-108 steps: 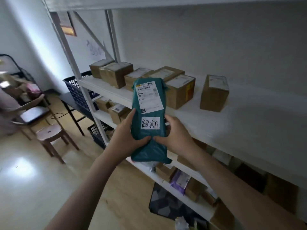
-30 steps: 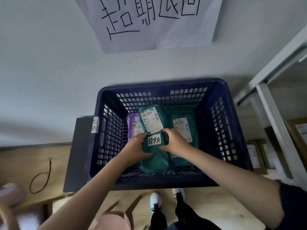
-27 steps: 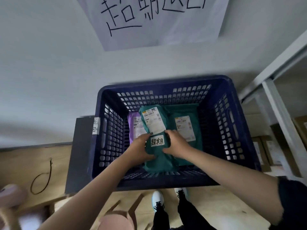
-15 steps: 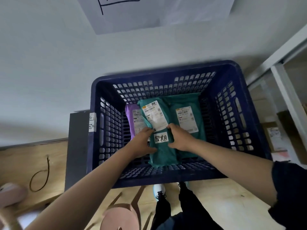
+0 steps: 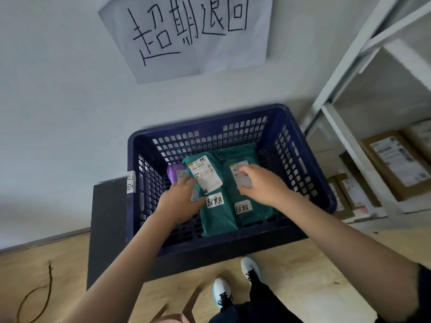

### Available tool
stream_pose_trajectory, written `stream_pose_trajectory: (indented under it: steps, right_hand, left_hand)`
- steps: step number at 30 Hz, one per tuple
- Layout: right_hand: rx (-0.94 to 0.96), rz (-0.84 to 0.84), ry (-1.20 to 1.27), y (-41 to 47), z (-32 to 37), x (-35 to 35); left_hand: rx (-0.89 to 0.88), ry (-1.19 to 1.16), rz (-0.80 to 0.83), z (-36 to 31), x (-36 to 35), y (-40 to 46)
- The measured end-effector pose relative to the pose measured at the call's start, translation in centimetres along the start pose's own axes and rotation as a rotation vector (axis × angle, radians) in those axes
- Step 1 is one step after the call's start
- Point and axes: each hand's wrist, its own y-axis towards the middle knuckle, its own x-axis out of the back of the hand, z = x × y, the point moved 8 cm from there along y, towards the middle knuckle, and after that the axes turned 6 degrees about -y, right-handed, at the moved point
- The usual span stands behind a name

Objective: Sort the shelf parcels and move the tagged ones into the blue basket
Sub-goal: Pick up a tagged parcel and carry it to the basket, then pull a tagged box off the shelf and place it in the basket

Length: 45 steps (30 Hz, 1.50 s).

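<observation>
You have just let go of the tagged teal parcel [image 5: 211, 194]: it now lies flat in the blue basket [image 5: 303, 164], overlapping a second tagged teal parcel [image 5: 247, 206] and a purple parcel [image 5: 175, 174] at the basket's left wall. Both hands are spread apart and empty, your left hand [image 5: 180, 202] touching the parcel's left edge, your right hand [image 5: 261, 185] resting over the second parcel's label. That delivery looks done. The shelf [image 5: 345, 136] of cardboard boxes [image 5: 396, 164] stands just right; nothing blocks your way back.

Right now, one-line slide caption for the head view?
Both hands, left hand and right hand, rest open on tagged green parcels inside the blue basket, beneath a handwritten wall sign.
</observation>
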Motion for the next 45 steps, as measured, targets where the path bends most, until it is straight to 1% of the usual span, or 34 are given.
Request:
stream_pose_trajectory:
  steps: [3, 5, 9, 14, 17, 19, 22, 24, 27, 31, 34, 37, 45]
  right_hand:
    - [-0.037, -0.111, -0.032, -3.6, -1.1, 2.0]
    - [-0.066, -0.153, -0.034, -6.1, -1.9, 2.7]
    - [-0.1, -0.204, 0.006, -11.4, -3.7, 3.5]
    - [-0.079, -0.24, 0.079, -17.8, -6.2, 4.6]
    - [-0.065, -0.272, 0.062, -22.0, -7.9, 5.3]
    - [-0.075, -0.272, 0.031, -25.4, -9.9, 5.5]
    - [-0.115, -0.261, 0.017, -30.4, -14.2, 5.3]
    - [-0.142, -0.253, 0.036, -33.8, -17.3, 5.0]
    - [-0.182, -0.266, -0.006, -38.4, -21.8, 5.1]
    - [-0.241, -0.268, -0.007, -43.2, -26.9, 5.6]
    - [-0.28, -0.251, 0.026, -44.8, -30.0, 6.2]
    - [-0.283, -0.24, 0.049, -44.5, -32.4, 6.6]
    - [-0.218, -0.205, 0.066, -38.2, -37.2, 7.4]
  left_hand:
    - [-0.051, 0.006, -0.07, -1.3, 1.1, -1.1]
    - [-0.076, 0.026, -0.082, -2.4, 1.3, -2.0]
    - [-0.109, 0.013, -0.111, -5.6, 1.1, -4.8]
    - [-0.173, -0.026, -0.176, -11.2, 0.8, -8.6]
    - [-0.204, -0.045, -0.226, -14.8, -0.2, -10.7]
    - [-0.218, -0.015, -0.254, -18.0, -1.4, -12.3]
    - [-0.241, 0.099, -0.247, -23.1, -4.2, -14.2]
    - [-0.238, 0.133, -0.233, -26.2, -6.3, -15.4]
    - [-0.23, 0.118, -0.229, -30.7, -9.3, -17.3]
    - [-0.244, 0.056, -0.134, -36.8, -13.9, -19.2]
    - [-0.249, -0.015, -0.089, -40.9, -16.4, -19.7]
    - [-0.25, -0.058, -0.05, -44.2, -18.0, -18.7]
    - [-0.177, -0.116, -0.041, -49.8, -19.9, -12.5]
